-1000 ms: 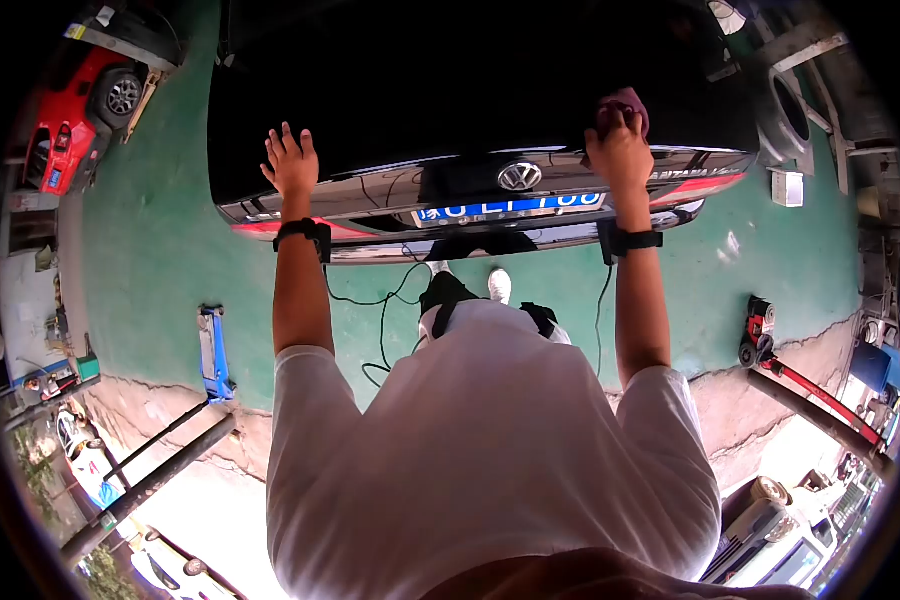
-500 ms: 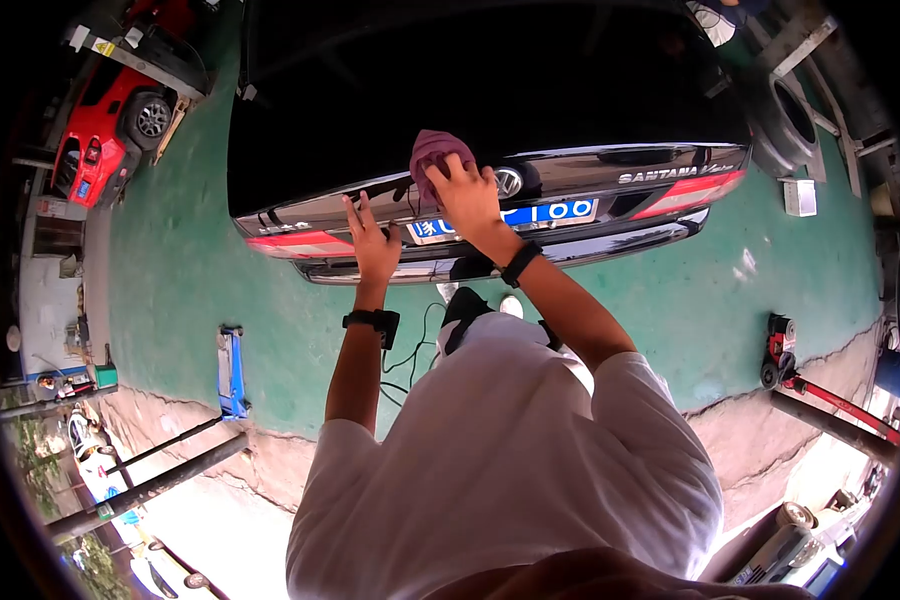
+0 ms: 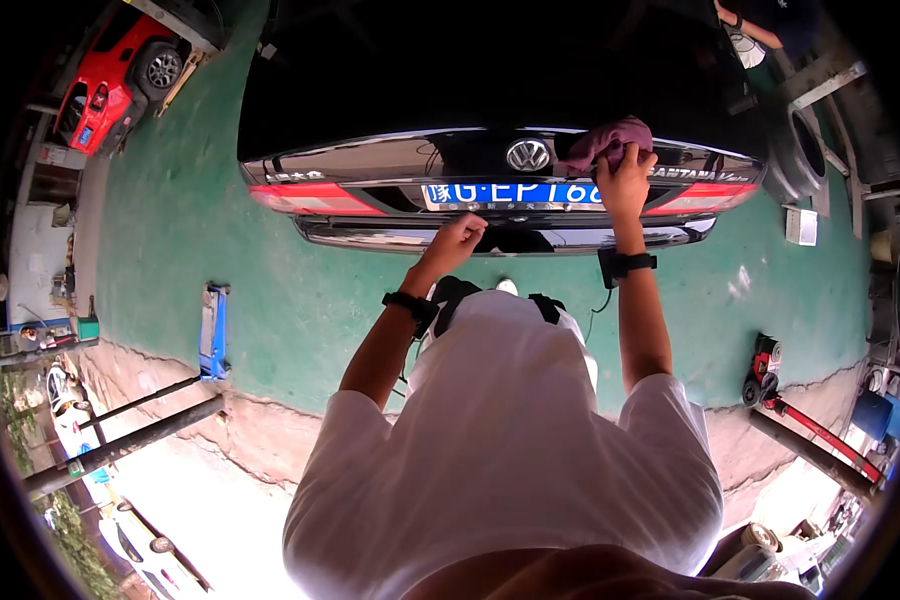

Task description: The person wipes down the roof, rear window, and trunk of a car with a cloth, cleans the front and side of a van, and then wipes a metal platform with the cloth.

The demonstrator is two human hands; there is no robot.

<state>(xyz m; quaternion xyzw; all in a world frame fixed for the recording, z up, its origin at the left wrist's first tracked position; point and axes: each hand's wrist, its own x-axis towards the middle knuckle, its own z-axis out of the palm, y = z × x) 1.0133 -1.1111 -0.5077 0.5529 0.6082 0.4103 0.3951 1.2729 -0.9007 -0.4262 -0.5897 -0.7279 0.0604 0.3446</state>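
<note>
My right hand grips a purple-maroon cloth and presses it on the rear of a black car, right of the round VW badge and over the start of the SANTANA lettering. Below the cloth is the blue licence plate, whose right end my hand partly covers. My left hand is closed with its fingers curled in front of the bumper, just under the plate; nothing shows in it.
Tail lights flank the plate. Behind me on the green floor stand a blue jack and a red floor jack. A red car is at far left. Another person's arm shows at upper right, above tyres.
My right hand has carried the cloth rightward, from left of the badge to its right side. My left hand, earlier spread on the trunk's edge, has dropped toward the bumper and curled closed.
</note>
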